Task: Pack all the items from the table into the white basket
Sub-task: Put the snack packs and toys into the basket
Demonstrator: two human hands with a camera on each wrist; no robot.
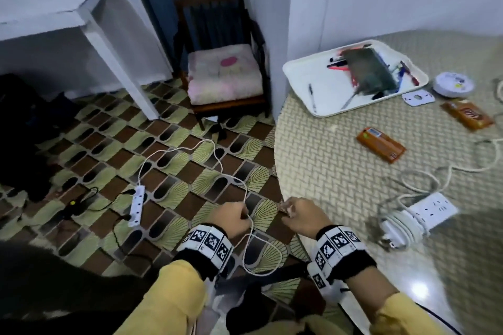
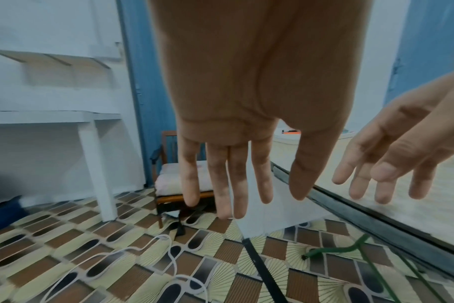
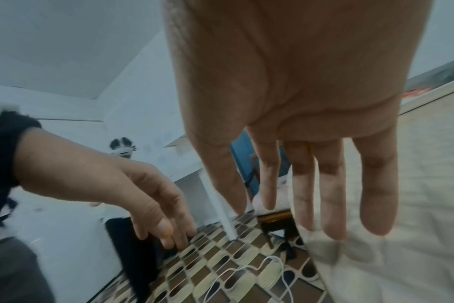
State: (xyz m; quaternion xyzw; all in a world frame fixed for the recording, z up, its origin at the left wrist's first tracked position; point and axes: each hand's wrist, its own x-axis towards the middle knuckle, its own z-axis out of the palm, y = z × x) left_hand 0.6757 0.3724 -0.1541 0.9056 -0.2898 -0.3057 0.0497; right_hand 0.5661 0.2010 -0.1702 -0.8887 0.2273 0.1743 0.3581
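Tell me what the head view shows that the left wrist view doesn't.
Head only: the power strip on the table and the second strip on the floor. Left wrist only: a green wire under the table edge and a wall shelf. Both: the chair, the white floor cable, the left hand and the right hand.

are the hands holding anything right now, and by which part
Nothing is held. Both wrist views show the left hand and right hand with straight, spread fingers and bare palms. In the head view, the white cable only lies on the floor beneath them.
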